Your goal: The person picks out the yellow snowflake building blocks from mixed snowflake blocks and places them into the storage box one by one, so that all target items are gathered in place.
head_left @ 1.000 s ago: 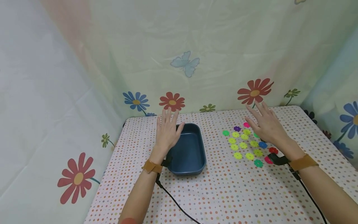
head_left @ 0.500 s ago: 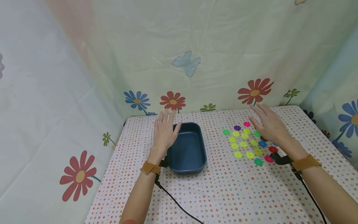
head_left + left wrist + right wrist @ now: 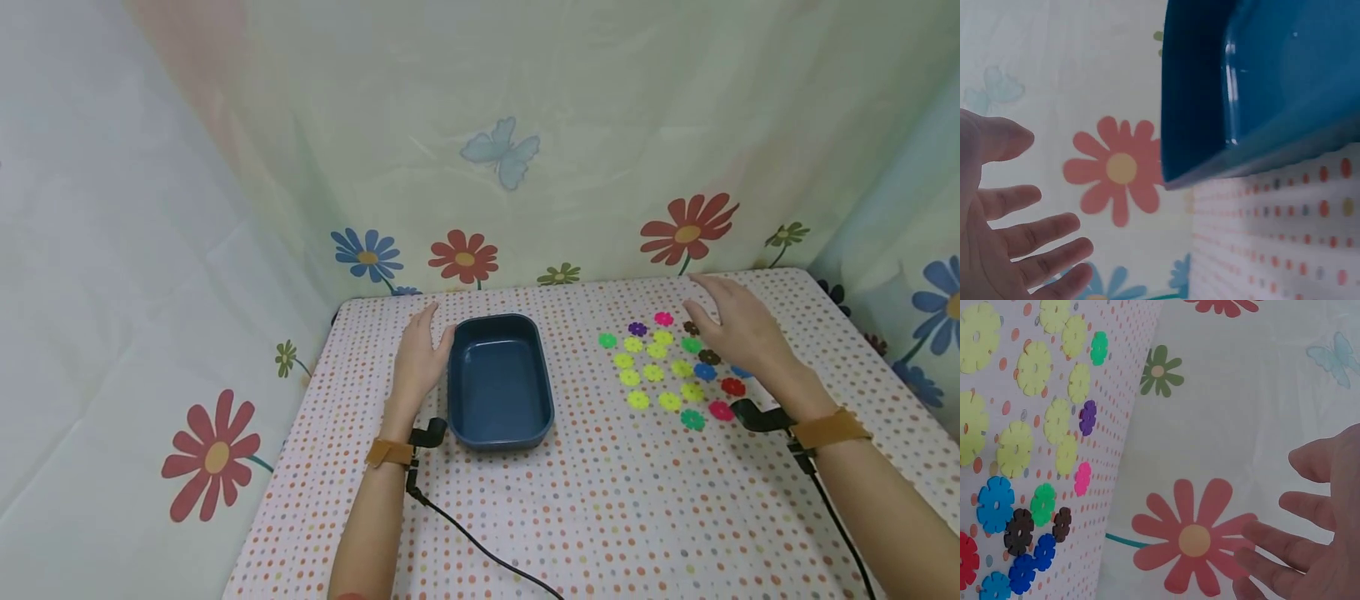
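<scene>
My left hand is held just left of a deep blue rectangular tray, thumb near its rim, holding nothing. In the left wrist view its fingers are spread and slightly bent, apart from the tray. My right hand hovers to the right of a group of flower-shaped plastic discs, fingers loosely bent and nothing in them. Most are yellow discs; among them are a purple disc, a red disc, a pink disc, and green, blue and brown ones. The hand overlaps some at the right.
The table has a dotted cloth. A flower-printed curtain hangs behind it and along both sides. Each wrist wears a strap with a small camera; black cables run from these toward the front edge.
My left hand has moved left off the tray's edge and turned sideways. The right hand has shifted slightly right, uncovering more discs. Tray and discs have stayed in place; the head view tilts down slightly.
</scene>
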Motion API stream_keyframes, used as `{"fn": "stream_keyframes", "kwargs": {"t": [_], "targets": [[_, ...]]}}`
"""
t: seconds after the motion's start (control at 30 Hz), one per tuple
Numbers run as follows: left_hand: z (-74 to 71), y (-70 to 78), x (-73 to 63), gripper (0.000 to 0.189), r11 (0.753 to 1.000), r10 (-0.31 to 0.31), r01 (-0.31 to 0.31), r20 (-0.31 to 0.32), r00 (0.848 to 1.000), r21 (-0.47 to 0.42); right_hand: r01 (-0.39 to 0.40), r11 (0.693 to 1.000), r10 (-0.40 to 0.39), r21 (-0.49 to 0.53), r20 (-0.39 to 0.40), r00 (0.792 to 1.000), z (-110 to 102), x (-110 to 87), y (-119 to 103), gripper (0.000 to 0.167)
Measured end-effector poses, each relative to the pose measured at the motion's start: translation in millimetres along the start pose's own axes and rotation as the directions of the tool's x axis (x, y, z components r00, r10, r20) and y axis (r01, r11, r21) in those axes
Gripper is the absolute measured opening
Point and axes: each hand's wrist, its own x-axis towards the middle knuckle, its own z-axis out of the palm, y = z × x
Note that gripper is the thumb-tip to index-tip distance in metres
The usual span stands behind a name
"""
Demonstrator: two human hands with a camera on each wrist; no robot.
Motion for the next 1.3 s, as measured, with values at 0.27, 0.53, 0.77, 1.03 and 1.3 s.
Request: {"fn": "stream_keyframes", "kwargs": {"t": [0.27, 0.53, 0.77, 1.03, 1.3], "targets": [[8.4, -16.0, -4.1, 0.054, 0.993, -0.062, 0.064, 0.03, 0.998, -0.094, -0.05, 0.998, 0.05, 0.042, -0.011, 0.999, 0, -3.3, 7, 0.059], [19.2, -25.5, -10.4, 0.051, 0.981, -0.087, 0.099, 0.082, 0.993, -0.164, -0.103, 0.992, 0.107, 0.076, -0.042, 0.993, 0, -9.1, 20, 0.057], [27.4, -28.7, -11.0, 0.05, 0.977, -0.121, 0.137, 0.1, 0.988, -0.163, -0.163, 0.979, 0.166, 0.123, -0.016, 0.986, -4, -16.5, 28, 0.058], [36.0, -30.7, -10.2, 0.048, 0.975, -0.13, 0.147, 0.109, 0.985, -0.166, -0.223, 0.96, 0.224, 0.169, 0.012, 0.975, -8, -23.1, 33, 0.06], [39.3, -30.3, -8.5, 0.043, 0.977, -0.133, 0.149, 0.105, 0.986, -0.156, -0.272, 0.945, 0.27, 0.184, 0.033, 0.962, -10, -24.8, 39, 0.062]]}}
